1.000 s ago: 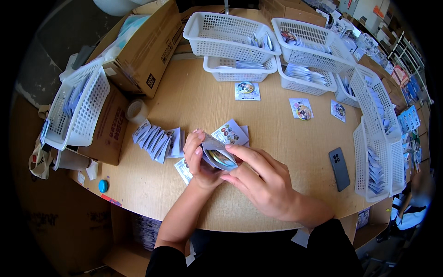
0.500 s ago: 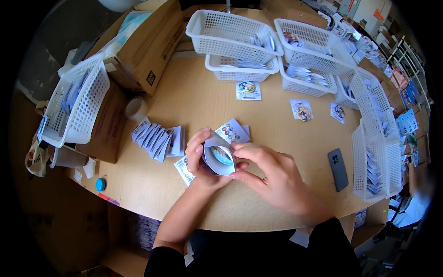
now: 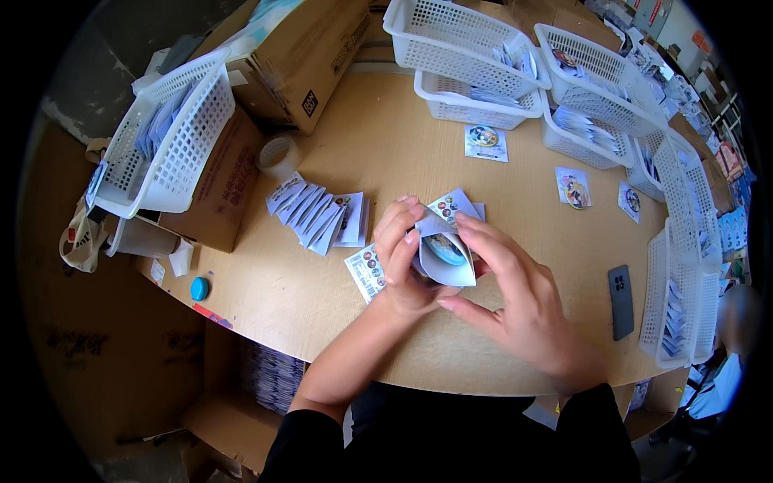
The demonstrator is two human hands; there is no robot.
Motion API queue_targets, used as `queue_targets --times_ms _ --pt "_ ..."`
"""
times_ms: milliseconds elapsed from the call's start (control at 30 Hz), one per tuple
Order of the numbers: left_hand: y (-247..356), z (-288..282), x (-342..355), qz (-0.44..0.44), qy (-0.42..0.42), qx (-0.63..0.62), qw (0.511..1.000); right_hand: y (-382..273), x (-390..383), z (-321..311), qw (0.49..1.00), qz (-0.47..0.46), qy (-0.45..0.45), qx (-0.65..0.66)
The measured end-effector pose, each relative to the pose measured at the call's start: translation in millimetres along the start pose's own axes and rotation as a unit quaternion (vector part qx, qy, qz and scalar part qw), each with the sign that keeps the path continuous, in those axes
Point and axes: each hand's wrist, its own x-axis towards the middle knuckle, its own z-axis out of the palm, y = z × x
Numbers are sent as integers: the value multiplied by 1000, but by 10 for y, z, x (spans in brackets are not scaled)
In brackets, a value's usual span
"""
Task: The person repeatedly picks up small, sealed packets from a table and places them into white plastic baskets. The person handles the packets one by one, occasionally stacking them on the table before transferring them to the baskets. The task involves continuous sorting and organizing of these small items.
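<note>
A light-brown, wood-grained table with a curved near edge (image 3: 362, 145) lies in soft light. Left of the table rises a dark grey, scuffed wall (image 3: 84, 88); beyond the table's far right side, cluttered space recedes.

White packet (image 3: 452, 274) between fingers (image 3: 493, 248)
</note>
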Motion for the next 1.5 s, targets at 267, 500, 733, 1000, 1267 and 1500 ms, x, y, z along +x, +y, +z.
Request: queue_targets --times_ms 267,500,733,1000,1267,1500 --pt "-9 93 -39 -83 -140 -35 986 704 26 2 941 265 -37 209" --pt "-93 172 -207 -155 -131 -18 979 1493 810 -114 972 179 137 -72" --pt "-151 155 -172 -129 -127 -24 983 2471 1971 244 965 74 27 -250" --pt "-207 138 -195 -108 -101 -38 988 2940 2155 558 947 131 -138 -257" --pt "-247 208 -217 -125 -45 -84 988 2781 2148 376 883 109 -189 -416" --pt "-258 131 -160 -121 -1 -40 992 987 1332 149 1000 25 -9 -13"
